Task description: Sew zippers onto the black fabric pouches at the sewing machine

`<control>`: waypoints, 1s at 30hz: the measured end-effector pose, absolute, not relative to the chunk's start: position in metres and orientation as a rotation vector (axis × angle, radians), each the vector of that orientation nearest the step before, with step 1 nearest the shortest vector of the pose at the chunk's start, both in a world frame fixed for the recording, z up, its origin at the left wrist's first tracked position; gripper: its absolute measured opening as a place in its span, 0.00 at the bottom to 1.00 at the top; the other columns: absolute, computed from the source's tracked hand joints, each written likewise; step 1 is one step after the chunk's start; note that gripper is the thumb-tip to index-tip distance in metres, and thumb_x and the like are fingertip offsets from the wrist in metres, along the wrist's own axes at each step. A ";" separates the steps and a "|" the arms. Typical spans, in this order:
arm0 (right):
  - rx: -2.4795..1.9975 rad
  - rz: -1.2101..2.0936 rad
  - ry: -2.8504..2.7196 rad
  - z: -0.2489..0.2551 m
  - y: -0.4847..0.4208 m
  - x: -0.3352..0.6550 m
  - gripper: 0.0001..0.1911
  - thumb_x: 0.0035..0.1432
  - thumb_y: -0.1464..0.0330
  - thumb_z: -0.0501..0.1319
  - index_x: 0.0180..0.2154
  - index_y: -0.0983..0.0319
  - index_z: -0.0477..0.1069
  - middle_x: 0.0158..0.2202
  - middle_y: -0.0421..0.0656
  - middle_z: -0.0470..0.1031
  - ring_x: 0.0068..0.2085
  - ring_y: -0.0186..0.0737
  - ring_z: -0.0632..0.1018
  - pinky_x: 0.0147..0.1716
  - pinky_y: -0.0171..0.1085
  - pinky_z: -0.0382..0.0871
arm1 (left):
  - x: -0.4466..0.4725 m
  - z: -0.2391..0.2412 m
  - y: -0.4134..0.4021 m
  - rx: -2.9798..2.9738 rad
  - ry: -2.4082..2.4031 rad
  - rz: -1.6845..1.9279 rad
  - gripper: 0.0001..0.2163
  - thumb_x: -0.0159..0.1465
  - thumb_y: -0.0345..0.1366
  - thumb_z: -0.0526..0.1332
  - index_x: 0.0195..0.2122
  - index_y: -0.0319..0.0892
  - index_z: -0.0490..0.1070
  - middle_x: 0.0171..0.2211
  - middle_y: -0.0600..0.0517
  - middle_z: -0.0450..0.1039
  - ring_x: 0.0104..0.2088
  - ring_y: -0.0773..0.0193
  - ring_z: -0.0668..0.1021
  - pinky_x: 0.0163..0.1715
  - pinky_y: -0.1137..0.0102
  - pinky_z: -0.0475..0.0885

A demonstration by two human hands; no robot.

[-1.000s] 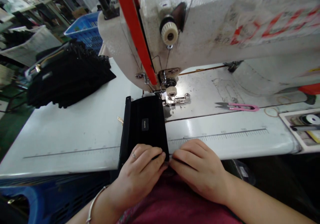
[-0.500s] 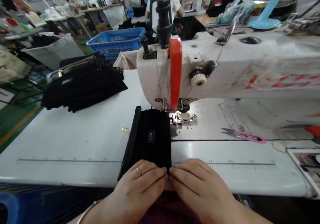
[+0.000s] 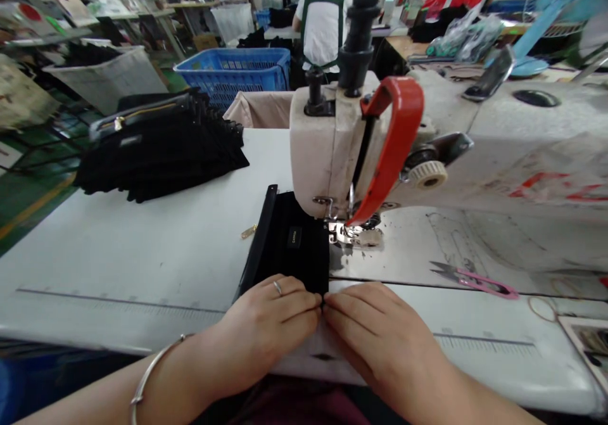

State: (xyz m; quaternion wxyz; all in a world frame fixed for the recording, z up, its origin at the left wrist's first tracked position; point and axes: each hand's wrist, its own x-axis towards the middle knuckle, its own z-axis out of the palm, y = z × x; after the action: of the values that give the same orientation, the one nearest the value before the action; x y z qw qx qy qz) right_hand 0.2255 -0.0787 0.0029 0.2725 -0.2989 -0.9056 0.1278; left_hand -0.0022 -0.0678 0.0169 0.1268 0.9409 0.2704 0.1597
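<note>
While we pinch the near corner of the black pouch (image 3: 311, 260), its far end lies ahead of our hands, beside the presser foot (image 3: 339, 232).

Our left hand (image 3: 273, 323) is nearly closed, fingers bent over the pouch's near end; our right hand (image 3: 384, 336) is curled too, its fingertips meeting the left's at the corner and seemingly gripping the edge, though we cannot see either thumb. If we pulled unevenly, the edge could skew under the sewing machine (image 3: 327, 146) and a seam wander; if our grip slipped, the layers might part. The zipper pull (image 3: 248, 231), sticking out beyond our left hand, could snag if the pouch were turned. The snips (image 3: 475, 279) lie ahead and right of our right hand, apart from the cloth.
</note>
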 end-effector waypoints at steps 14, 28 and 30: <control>-0.892 0.361 -2.507 0.009 -0.043 0.223 0.10 0.66 0.72 0.55 0.45 0.65 0.72 0.39 0.47 0.76 0.43 0.43 0.76 0.44 0.45 0.71 | 0.001 0.017 -0.026 2.823 0.705 0.457 0.10 0.67 0.25 0.53 0.45 0.37 0.72 0.43 0.48 0.77 0.44 0.60 0.77 0.49 0.62 0.73; -1.100 0.153 -2.593 0.008 -0.016 0.224 0.13 0.62 0.69 0.57 0.47 0.64 0.71 0.43 0.46 0.75 0.44 0.49 0.75 0.41 0.47 0.70 | 0.004 0.007 0.009 2.943 0.761 0.614 0.09 0.68 0.26 0.53 0.41 0.38 0.73 0.42 0.47 0.78 0.43 0.61 0.79 0.46 0.66 0.75; -1.139 0.134 -2.586 0.007 -0.014 0.224 0.14 0.63 0.68 0.56 0.49 0.64 0.71 0.43 0.47 0.75 0.43 0.50 0.75 0.41 0.48 0.71 | 0.004 0.005 0.014 2.968 0.777 0.676 0.08 0.69 0.28 0.54 0.41 0.38 0.73 0.41 0.48 0.79 0.42 0.62 0.79 0.46 0.67 0.76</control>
State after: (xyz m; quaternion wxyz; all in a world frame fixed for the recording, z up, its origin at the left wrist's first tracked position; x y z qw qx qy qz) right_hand 0.2241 -0.0141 0.0066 0.1558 -0.3976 -0.9030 0.0467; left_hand 0.0037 0.0139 0.0051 0.0002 0.9447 0.2472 0.2153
